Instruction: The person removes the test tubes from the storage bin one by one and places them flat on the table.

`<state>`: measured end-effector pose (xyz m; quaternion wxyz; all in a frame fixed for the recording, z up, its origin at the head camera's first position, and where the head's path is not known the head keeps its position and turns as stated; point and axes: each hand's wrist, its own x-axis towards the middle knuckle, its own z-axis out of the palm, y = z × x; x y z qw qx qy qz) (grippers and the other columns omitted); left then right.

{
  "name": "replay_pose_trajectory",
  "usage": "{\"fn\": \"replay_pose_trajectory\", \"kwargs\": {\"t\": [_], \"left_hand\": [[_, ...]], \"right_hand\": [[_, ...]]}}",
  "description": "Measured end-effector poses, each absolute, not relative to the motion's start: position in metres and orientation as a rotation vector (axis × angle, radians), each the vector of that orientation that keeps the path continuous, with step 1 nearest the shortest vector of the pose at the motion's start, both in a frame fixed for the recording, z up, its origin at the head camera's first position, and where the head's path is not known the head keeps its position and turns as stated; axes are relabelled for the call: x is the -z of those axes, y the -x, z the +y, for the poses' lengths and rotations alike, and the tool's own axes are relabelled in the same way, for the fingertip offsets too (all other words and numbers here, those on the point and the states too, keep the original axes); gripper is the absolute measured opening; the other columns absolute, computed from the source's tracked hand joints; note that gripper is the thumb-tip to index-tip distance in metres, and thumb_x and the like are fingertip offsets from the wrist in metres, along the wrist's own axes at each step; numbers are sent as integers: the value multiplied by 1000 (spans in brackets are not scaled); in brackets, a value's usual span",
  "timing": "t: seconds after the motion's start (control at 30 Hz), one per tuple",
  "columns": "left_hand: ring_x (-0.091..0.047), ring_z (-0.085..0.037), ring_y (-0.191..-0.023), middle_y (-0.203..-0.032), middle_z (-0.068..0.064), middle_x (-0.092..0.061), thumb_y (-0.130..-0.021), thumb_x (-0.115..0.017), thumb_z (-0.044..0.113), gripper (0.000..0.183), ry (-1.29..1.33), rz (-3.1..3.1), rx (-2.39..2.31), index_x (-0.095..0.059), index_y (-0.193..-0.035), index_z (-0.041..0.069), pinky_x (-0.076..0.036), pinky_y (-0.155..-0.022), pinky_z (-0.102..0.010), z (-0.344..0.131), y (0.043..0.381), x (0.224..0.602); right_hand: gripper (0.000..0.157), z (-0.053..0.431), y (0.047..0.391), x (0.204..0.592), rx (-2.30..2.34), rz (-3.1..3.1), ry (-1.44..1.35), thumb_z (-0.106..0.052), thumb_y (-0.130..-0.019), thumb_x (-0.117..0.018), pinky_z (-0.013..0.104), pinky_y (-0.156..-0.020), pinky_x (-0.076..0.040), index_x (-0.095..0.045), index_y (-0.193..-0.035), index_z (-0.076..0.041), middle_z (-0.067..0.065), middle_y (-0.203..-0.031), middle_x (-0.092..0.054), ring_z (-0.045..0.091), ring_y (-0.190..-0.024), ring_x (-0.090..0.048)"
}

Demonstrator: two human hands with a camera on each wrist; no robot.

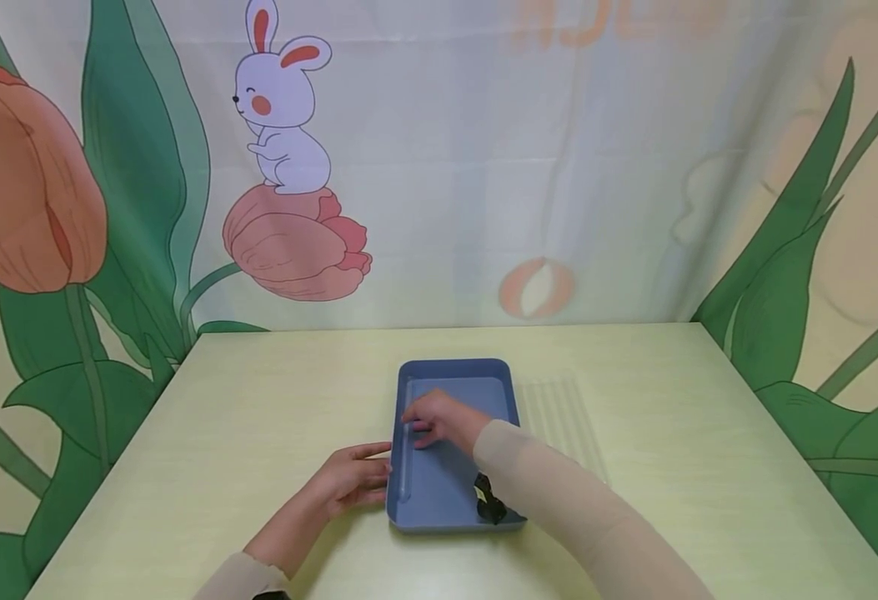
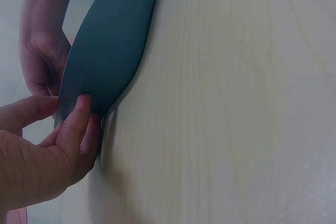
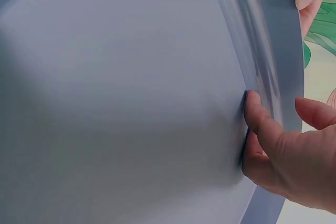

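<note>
A blue rectangular tray (image 1: 457, 527) lies on the table between my hands. Inside it, along the left wall, runs a clear tube-like piece (image 3: 257, 45) with a rounded end. My right hand (image 1: 442, 419) reaches into the tray. Its bent fingers (image 3: 257, 111) touch the tray floor at the inner side of the clear piece, and the thumb stands apart, over by the rim. Outside the left wall, my left hand (image 1: 352, 482) rests its extended fingers (image 2: 79, 124) against the tray, with one fingertip right at the rim.
Right of the tray lies a clear ribbed sheet-like piece (image 1: 562, 421), partly behind the right sleeve (image 1: 581, 508). A black device (image 1: 491, 504) shows by that sleeve, over the tray's near corner. A printed curtain (image 1: 439, 167) hangs behind the table.
</note>
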<state>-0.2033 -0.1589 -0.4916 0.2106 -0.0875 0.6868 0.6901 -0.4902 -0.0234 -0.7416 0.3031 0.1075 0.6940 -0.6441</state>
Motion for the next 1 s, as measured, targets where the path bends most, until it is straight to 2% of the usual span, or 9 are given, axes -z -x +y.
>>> {"fn": "replay_pose_trajectory", "kwargs": {"t": [0.17, 0.33, 0.4, 0.5, 0.7, 0.8, 0.9, 1.0], "left_hand": [[-72, -17, -96, -142, -31, -58, -94, -57, -1, 58, 253, 1899, -1922, -43, -150, -8, -65, -80, -35, -159, 202, 491], [-72, -17, -96, -142, -31, -57, -95, -57, -1, 58, 262, 1904, -1919, -43, -150, -8, -65, -80, -36, -158, 201, 489], [-72, -18, -96, -143, -32, -57, -95, -57, -1, 57, 267, 1906, -1915, -43, -150, -8, -65, -81, -36, -158, 202, 489], [-72, -18, -96, -142, -31, -58, -95, -57, -1, 57, 267, 1903, -1915, -43, -150, -8, -65, -81, -37, -158, 202, 489], [-72, -17, -95, -142, -31, -58, -94, -57, -2, 59, 257, 1890, -1923, -43, -150, -9, -65, -81, -36, -158, 201, 490], [-72, -17, -96, -142, -30, -59, -94, -58, -2, 59, 249, 1888, -1927, -42, -150, -9, -65, -81, -37, -158, 202, 491], [-73, -17, -95, -139, -29, -61, -94, -58, -2, 59, 255, 1896, -1929, -43, -150, -9, -65, -81, -37, -158, 202, 491], [-73, -17, -95, -139, -29, -62, -94, -58, -1, 58, 251, 1904, -1927, -43, -150, -9, -65, -81, -37, -159, 202, 491]], "right_hand": [[65, -23, 441, 675, 1703, 1874, -324, 6, -82, -75, 53, -67, -63, -49, -140, -8, 17, -123, -57, 32, -105, -59], [58, -23, 407, 629, 1690, 1916, -329, 8, -86, -67, 46, -69, -64, -48, -139, -8, 16, -113, -57, 29, -102, -56], [58, -22, 409, 631, 1691, 1909, -327, 10, -84, -68, 45, -65, -63, -49, -136, -7, 16, -109, -58, 29, -99, -57], [63, -23, 428, 658, 1703, 1893, -321, 10, -79, -75, 47, -59, -62, -50, -133, -8, 18, -105, -60, 29, -95, -59], [72, -29, 480, 736, 1709, 1887, -333, 8, -72, -83, 57, -68, -63, -52, -132, -15, 21, -116, -62, 34, -103, -63], [75, -29, 495, 756, 1715, 1866, -339, 9, -69, -85, 58, -67, -63, -53, -131, -17, 21, -116, -63, 34, -104, -62], [72, -23, 487, 740, 1725, 1869, -328, 10, -70, -82, 55, -65, -63, -53, -131, -15, 19, -112, -63, 33, -101, -63], [65, -11, 447, 674, 1733, 1867, -310, 10, -76, -76, 50, -65, -64, -54, -133, -10, 16, -105, -63, 29, -93, -63]]}}
